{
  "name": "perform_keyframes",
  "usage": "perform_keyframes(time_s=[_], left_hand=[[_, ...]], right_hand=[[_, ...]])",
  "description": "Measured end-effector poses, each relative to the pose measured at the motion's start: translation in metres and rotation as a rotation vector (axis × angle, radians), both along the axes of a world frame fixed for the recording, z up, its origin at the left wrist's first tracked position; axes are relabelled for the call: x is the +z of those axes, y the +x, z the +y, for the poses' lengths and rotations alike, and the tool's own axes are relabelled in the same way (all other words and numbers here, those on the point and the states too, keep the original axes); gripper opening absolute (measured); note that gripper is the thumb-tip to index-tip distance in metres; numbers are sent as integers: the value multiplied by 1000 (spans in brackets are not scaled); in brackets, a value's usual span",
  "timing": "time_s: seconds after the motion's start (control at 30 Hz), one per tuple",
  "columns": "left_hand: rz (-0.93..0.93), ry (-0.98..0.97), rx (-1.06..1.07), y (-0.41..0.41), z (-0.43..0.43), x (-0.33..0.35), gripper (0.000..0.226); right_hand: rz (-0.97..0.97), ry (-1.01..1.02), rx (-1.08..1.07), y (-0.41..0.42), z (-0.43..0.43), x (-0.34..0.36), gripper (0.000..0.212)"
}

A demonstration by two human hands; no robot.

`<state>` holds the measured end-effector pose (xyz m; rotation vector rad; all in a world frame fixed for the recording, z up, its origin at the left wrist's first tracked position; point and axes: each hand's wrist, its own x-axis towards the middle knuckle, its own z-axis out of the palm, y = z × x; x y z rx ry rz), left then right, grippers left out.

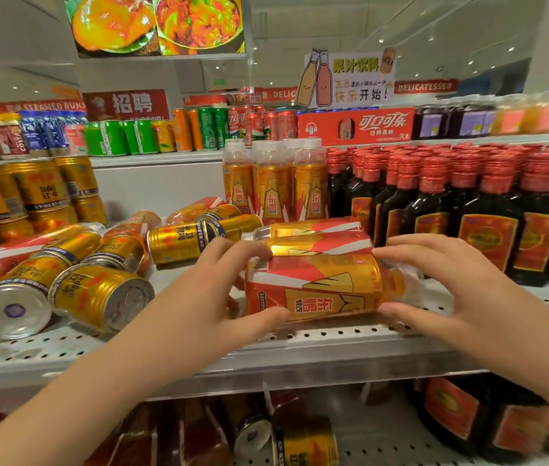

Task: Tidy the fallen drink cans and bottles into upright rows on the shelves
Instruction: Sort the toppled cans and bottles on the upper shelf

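two bare hands close on one gold-and-red plastic drink bottle lying on its side at the front of the white perforated metal shelf. its cap is hidden behind the right hand, so only a bit of clear neck shows past the label. the left hand partly covers the base. the bottle's long axis runs left to right along the shelf edge, base to the left and neck to the right, and its label characters lie sideways. the left hand grips the base end, fingers curled over the top and thumb on the near side. the right hand holds the neck end the same way, fingers above and thumb below. just behind, two more fallen bottles of the same kind lie roughly parallel, partly hidden by the held one. further back stand upright bottles with white caps, beside rows of dark glass bottles with red caps. fallen gold tin cans lie jumbled at the left. the lower shelf is blurred, and what it holds is hard to make out.
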<state>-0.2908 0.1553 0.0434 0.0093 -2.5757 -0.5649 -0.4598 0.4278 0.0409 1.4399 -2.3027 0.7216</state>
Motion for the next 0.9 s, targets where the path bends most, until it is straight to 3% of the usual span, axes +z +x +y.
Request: perform_keyframes(time_s=[0.27,0.4,0.53,0.67,0.8,0.9], left_hand=[[49,-41,100,13,6,-10,78],[118,-150,203,33,-13,4,65],[140,-117,273,53,-45,25,53],[-58,-223,371,45,-85,51,52],[-209,-353,363,16,-131,74,48],[-347,-417,324,-15,-161,83,62]], right_hand=[[71,-69,49,4,-9,-7,59],[93,-149,149,19,-37,7,46],[85,-122,239,32,-79,28,45],[119,-15,236,36,-130,52,46],[137,150,92,28,-181,76,50],[110,270,-20,18,-214,87,58]])
